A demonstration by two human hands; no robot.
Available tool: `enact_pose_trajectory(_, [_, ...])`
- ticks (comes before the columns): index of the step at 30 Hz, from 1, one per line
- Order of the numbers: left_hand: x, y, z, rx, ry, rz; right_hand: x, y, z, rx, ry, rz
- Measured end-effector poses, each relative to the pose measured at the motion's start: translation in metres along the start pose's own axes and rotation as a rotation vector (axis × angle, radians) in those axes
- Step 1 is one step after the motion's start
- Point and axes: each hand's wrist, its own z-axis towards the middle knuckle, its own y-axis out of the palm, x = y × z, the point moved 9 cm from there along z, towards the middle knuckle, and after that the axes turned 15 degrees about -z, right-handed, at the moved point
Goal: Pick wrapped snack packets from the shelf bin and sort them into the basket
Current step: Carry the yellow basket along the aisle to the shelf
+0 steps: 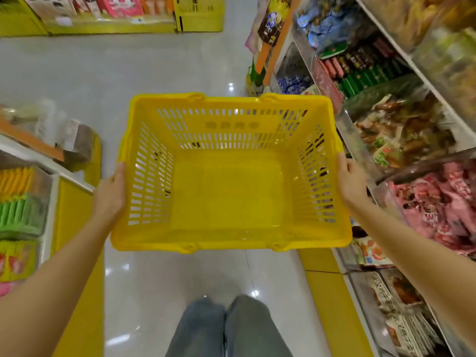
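1. Where the view drops straight down at 6 o'clock, jeans (229, 328) stand over a glossy pale floor (159, 292).
2. From 7 o'clock the left forearm (56, 274) and from 5 o'clock the right forearm (417, 256), both bare, reach forward and slightly inward.
3. At the basket's 9 o'clock side, the left hand (109, 194) grips the rim. Its thumb points up along the rim's top edge and its palm lies against the slotted wall. Its fingers are hidden under the hand.
4. At the basket's 3 o'clock side, the right hand (351, 181) grips the opposite rim the same way. The thumb rests on the rim and the fingers curl round the outside.
5. Between the two hands the yellow basket (231, 243) hangs level above the floor, mouth up. Its solid bottom is in full view.
6. Just beside the right hand, at 3 o'clock, a clear bin (383, 194) on the shelf holds a heap of pink packets (443, 202). They lie in the bin, apart from the basket.
7. Farther along that shelf, toward 1 and 2 o'clock, lie brown packets (401, 130), green packets (365, 78) and blue packets (332, 24), all blurred.
8. At 9 o'clock a low shelf (51, 176) carries green and orange packs.
9. Across the aisle at 11 to 12 o'clock stands yellow shelving (110, 28).
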Motion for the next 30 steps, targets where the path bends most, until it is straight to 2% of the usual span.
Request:
enact_pose_trajectory(11, [0.068, 0.064, 0.17, 0.009, -0.022, -0.03, -0.067, 0.041, 0.149, 0.007, 0.061, -0.007])
enact_pose_trajectory(19, [0.095, 0.091, 0.28, -0.073, -0.041, 0.029, -0.115, 0.079, 0.224, 0.013, 0.118, -0.034])
enact_pose_trajectory(25, [0.128, 0.128, 0.363, -0.194, 0.031, 0.05, -0.122, 0.097, 0.241, 0.072, 0.239, -0.004])
enact_pose_trajectory(30, [0.159, 0.181, 0.414, -0.314, 0.065, 0.095, -0.1, 0.106, 0.242, 0.083, 0.431, 0.008])
